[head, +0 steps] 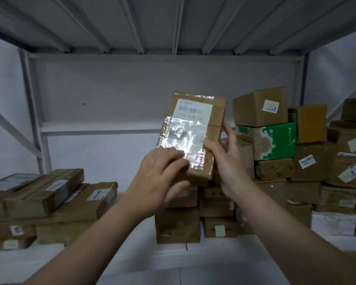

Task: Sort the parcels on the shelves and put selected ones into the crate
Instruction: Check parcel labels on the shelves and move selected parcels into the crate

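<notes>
Taped cardboard parcel [191, 136] held above the shelf [173, 259]! Left hand [160, 175] pinches its lower end, right hand [224, 163] clamps the right edge.

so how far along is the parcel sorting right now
Partway, it seems. Done: flat parcels lie stacked at the left of the shelf. In hand: left hand and right hand hold up a taped cardboard parcel, label toward the camera. Left: the jumbled boxes on the right, green box included. No crate in view, so its contents cannot be told.
</notes>
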`<state>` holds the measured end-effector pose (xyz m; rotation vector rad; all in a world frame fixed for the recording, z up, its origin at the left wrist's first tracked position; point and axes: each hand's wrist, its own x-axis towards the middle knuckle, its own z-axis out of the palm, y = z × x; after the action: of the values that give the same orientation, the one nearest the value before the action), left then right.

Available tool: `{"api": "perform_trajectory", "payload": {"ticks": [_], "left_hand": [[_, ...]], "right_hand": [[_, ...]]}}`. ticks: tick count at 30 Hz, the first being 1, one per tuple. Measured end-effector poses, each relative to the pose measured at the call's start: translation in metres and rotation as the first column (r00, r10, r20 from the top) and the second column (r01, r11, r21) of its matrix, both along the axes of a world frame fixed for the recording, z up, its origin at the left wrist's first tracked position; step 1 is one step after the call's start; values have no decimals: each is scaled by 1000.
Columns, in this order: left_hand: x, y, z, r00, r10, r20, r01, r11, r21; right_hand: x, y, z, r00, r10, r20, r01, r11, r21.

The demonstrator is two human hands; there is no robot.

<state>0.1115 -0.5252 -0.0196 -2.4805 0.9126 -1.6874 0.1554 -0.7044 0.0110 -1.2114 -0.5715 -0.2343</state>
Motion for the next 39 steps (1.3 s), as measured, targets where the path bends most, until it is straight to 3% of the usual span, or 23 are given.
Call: {"api": "perform_trajectory", "payload": {"ticks": [2,4,6,14,27,31,33,35,37,39], "left_hand": [[-8,-1,4,990,-35,-134,-13,939,-343],[-15,-5,11,913,-269,-306,12,769,-639],[-18,-4,12,787,-529,-318,74,592,-803],[-31,2,3,774,-602,-198,138,465,-874],[-56,21,-20,815,-566,-126,157,425,-892],[-71,43,-50,888,-445,-118,129,486,-864],[-76,61,-64,945,-317,-84,96,511,-854],[-79,83,-72,958,-281,-57,78,446,-891],[-82,108,-75,944,-322,-73,54,369,-928],[-86,137,-75,936,-329,-124,3,361,-932]], "right_hand": [[-1,1,-2,998,42,42,-44,998,42],[-2,3,-7,995,75,65,-79,995,58],[-4,8,-11,993,71,89,-76,996,54],[-13,20,-16,986,56,156,-62,998,29],[-37,60,-29,981,41,189,-51,997,52],[-49,88,-44,980,29,196,-45,996,77],[-54,106,-53,980,33,196,-40,999,31],[-57,124,-64,968,62,243,-53,998,-43],[-59,144,-75,939,95,331,-29,979,-199],[-59,167,-85,906,83,416,105,906,-410]]}}
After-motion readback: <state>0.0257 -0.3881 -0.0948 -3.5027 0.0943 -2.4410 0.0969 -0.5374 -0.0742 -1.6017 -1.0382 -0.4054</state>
